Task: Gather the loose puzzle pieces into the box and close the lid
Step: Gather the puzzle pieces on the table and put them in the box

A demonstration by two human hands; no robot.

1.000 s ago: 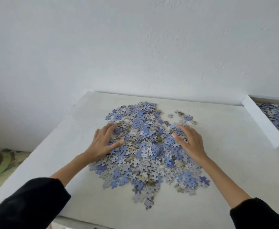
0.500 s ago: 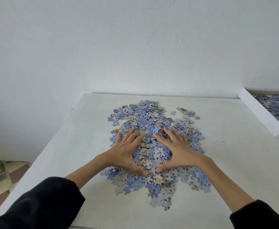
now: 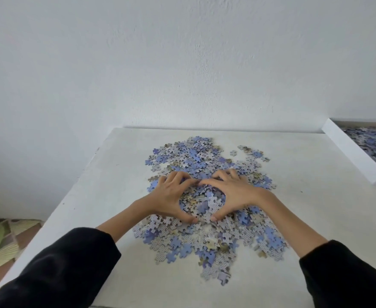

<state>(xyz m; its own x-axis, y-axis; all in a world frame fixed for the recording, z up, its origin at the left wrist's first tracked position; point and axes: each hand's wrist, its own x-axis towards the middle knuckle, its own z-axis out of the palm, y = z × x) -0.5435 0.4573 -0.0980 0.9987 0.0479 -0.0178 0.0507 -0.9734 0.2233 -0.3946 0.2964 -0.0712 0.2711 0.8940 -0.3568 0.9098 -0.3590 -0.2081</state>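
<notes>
A wide heap of blue, grey and tan puzzle pieces (image 3: 196, 161) lies in the middle of the white table (image 3: 304, 218). My left hand (image 3: 171, 196) and my right hand (image 3: 233, 194) sit side by side on the heap. Their fingers curl inward and their fingertips and thumbs almost meet, so they ring a mound of pieces (image 3: 202, 203) and grip it from both sides. The white box (image 3: 351, 156) stands at the table's far right, open, with several pieces inside. No lid is in view.
A white wall runs along the back of the table. The table's left edge drops to a floor with a green and brown patterned mat (image 3: 0, 243). Bare tabletop lies between the heap and the box.
Both hands came together from the sides of the heap to its middle. Their fingers went from flat and spread to curled around a mound of pieces.
</notes>
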